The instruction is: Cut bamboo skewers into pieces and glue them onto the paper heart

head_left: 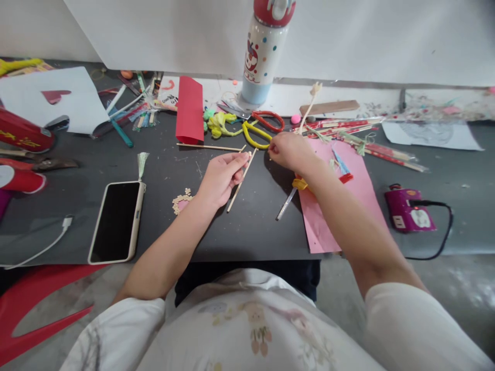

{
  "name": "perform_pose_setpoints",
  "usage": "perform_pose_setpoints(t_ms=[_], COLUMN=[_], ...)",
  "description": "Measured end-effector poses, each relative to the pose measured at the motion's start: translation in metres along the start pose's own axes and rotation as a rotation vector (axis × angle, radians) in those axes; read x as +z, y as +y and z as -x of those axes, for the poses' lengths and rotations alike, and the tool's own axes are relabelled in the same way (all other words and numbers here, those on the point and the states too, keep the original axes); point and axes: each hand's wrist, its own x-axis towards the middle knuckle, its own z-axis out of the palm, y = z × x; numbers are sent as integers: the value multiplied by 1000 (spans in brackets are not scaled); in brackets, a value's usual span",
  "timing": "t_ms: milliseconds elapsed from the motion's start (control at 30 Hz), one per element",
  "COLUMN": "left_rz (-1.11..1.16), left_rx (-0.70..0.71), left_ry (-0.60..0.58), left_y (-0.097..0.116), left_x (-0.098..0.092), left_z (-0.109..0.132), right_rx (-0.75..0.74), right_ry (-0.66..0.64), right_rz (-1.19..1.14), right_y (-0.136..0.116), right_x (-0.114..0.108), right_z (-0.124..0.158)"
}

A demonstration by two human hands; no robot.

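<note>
My left hand [221, 178] is closed in a pinch round a thin wooden stick [240, 184] that slants down over the dark mat [162, 170]. My right hand [291, 152] is closed with its fingertips at the handle of the yellow scissors [255, 135]; whether it grips them I cannot tell. Beside those lie red-handled scissors [268, 120]. A second thin stick [211, 147] lies flat just beyond my left hand. Under my right forearm lies a pink paper sheet [328, 216], with a silver pen-like tool [286, 204] at its left edge.
A phone [116, 221] with a cable [46, 247] lies at the left. Folded red paper [189, 109], a dotted bottle [265, 49], red tubes [21, 136], white paper with a heart cut-out [54, 98], red sticks [371, 149] and a purple device [410, 210] surround the mat.
</note>
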Motion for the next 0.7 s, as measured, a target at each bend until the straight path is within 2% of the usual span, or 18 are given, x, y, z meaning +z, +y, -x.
perform_pose_setpoints(t_ms=[200,267,467,700], left_rz=[2,5,24,41], left_rx=[-25,-45,-72,-69], left_ry=[-20,-38,-59,-67], left_y=[0,1,1,1], left_x=[1,3,8,8], left_z=[0,2,6,6], right_rx=[-132,-161,-201,-160], right_ry=[236,297,435,453], right_rz=[-549,-657,-737,-751], right_y=[-19,-30,-45,-47], right_x=[-27,-34,-34,-25], right_z=[29,39,50,50])
